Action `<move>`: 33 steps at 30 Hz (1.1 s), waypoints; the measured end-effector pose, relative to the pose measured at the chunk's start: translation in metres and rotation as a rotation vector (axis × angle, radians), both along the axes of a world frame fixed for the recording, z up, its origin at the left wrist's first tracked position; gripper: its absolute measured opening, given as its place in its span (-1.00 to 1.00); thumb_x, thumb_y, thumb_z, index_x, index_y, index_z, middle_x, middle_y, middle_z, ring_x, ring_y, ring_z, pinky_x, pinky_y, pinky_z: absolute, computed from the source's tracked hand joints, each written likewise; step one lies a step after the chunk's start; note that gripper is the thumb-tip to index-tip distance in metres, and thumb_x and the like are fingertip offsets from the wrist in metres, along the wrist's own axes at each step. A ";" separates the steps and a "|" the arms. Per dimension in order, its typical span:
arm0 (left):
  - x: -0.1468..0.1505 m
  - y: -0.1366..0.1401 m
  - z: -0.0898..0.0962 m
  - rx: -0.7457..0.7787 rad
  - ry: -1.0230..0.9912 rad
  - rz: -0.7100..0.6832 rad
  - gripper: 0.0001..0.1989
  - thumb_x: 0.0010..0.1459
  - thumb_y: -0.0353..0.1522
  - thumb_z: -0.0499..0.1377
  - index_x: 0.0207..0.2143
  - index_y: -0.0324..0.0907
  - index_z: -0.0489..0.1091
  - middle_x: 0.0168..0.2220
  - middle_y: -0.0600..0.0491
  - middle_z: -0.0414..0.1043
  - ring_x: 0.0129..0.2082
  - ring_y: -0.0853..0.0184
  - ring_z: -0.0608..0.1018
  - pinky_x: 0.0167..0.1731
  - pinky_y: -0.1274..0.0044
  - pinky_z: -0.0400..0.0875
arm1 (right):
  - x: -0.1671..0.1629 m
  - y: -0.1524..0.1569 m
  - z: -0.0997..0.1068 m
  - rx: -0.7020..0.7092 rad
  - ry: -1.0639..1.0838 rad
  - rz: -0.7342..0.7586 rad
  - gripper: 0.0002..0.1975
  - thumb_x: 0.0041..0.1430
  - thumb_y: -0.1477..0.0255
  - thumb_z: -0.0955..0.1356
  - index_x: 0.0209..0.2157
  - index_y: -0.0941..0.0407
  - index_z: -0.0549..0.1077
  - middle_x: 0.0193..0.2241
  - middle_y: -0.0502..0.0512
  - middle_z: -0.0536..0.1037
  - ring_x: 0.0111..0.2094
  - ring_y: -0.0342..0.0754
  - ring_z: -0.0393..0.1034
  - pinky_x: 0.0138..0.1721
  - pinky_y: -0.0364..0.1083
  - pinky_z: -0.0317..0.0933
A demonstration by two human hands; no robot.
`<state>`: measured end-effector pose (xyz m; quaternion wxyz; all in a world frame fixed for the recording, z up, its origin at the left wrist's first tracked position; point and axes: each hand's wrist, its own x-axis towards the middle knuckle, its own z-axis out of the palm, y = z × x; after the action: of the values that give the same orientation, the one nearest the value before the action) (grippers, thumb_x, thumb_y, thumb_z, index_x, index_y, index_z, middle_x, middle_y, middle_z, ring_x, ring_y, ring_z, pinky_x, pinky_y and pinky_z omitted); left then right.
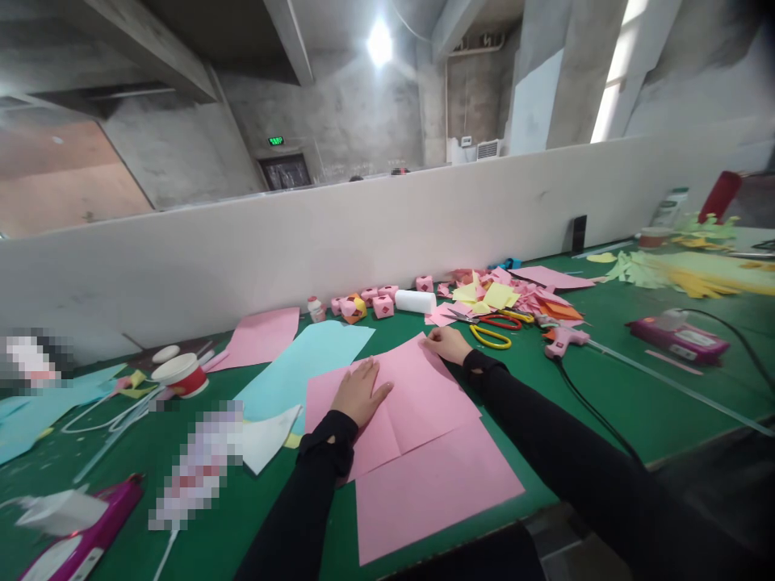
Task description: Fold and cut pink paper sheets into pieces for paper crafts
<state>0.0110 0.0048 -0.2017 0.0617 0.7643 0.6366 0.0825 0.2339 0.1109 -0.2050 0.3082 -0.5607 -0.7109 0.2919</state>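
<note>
Both hands are pressing flat and open on a creased square sheet of pink paper (pixel 403 403): my left hand (pixel 361 392) is resting at its middle, my right hand (pixel 446 344) is pinning its far corner. Beyond that corner, yellow-handled scissors (pixel 492 332) and a pink glue gun (pixel 562 339) are lying on the green table (pixel 617 387); a pale blue sheet (pixel 303 363) is lying just left.

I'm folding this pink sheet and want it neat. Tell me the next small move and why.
Probably slide the right hand along the far edge to press it flat: the left hand already pins the pink sheet, whose creases show and whose far corner sits under the fingertips.
</note>
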 end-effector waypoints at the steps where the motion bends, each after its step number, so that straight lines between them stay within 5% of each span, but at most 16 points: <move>1: 0.001 0.001 -0.001 0.008 0.022 0.025 -0.47 0.27 -0.16 -0.08 0.22 -0.19 0.16 0.31 -0.17 0.03 0.30 0.12 0.12 0.23 0.18 -0.04 | 0.001 0.001 0.000 0.001 -0.011 0.008 -0.80 0.02 0.35 0.38 -0.60 0.12 0.41 -0.61 -0.02 0.47 -0.47 -0.12 0.36 -0.40 -0.20 0.11; 9: 0.001 0.009 -0.008 0.048 0.067 0.175 -0.50 0.28 -0.30 -0.15 0.25 -0.21 0.11 0.32 -0.19 -0.02 0.32 0.12 0.06 0.22 0.09 -0.11 | 0.003 0.006 -0.004 0.024 -0.085 0.016 -0.68 0.14 0.26 0.32 -0.61 0.12 0.41 -0.59 0.01 0.49 -0.46 -0.11 0.37 -0.44 -0.20 0.08; 25: 0.000 0.014 -0.012 0.130 0.078 0.211 -0.49 0.26 -0.36 -0.17 0.23 -0.22 0.15 0.26 -0.22 0.13 0.26 0.11 0.19 0.20 0.07 -0.05 | -0.001 0.004 0.000 0.057 -0.248 0.024 -0.70 0.16 0.33 0.30 -0.62 0.12 0.40 -0.55 0.06 0.51 -0.43 -0.09 0.38 -0.44 -0.18 0.03; 33: -0.001 0.014 -0.013 0.090 0.120 0.183 -0.49 0.29 -0.34 -0.20 0.26 -0.18 0.11 0.32 -0.16 0.00 0.31 0.09 0.08 0.20 0.02 -0.08 | 0.001 0.005 0.000 0.067 -0.316 0.050 -0.72 0.17 0.32 0.30 -0.56 0.13 0.46 -0.50 0.10 0.54 -0.39 -0.07 0.40 -0.43 -0.18 0.03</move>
<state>0.0096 0.0186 -0.2147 -0.0188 0.7086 0.7019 0.0702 0.2345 0.1158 -0.2051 0.2035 -0.5713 -0.7736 0.1837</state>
